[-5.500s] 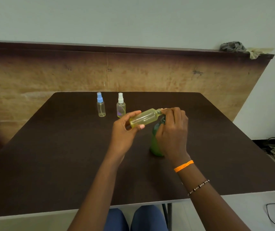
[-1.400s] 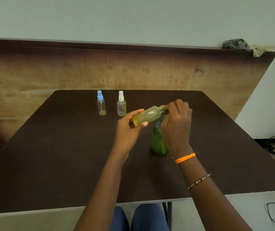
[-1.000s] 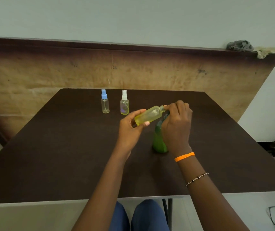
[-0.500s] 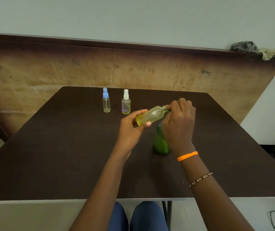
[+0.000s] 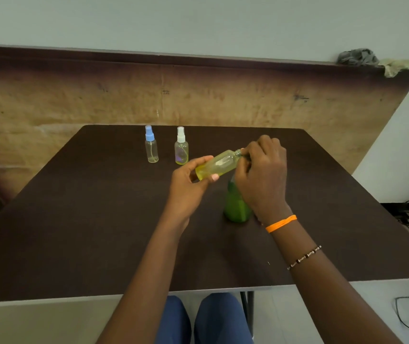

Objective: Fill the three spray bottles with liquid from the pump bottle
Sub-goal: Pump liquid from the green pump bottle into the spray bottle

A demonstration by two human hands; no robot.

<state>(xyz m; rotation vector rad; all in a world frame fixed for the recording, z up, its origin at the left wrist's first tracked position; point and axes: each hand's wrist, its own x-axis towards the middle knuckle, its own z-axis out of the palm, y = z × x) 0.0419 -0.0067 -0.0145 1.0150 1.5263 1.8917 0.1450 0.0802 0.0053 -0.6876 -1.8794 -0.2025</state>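
Above the table [image 5: 99, 232], the left hand [image 5: 188, 187] grips a small spray bottle [image 5: 217, 165], tilted, its neck at the right hand [image 5: 263, 177], whose curled fingers hide the green pump bottle's [image 5: 237, 207] top. Light, probably slick plastic; hold mid-body.

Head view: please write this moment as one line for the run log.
left hand: holds tilted bottle | right hand: at its neck, over green bottle | two capped bottles: upright, far side of table
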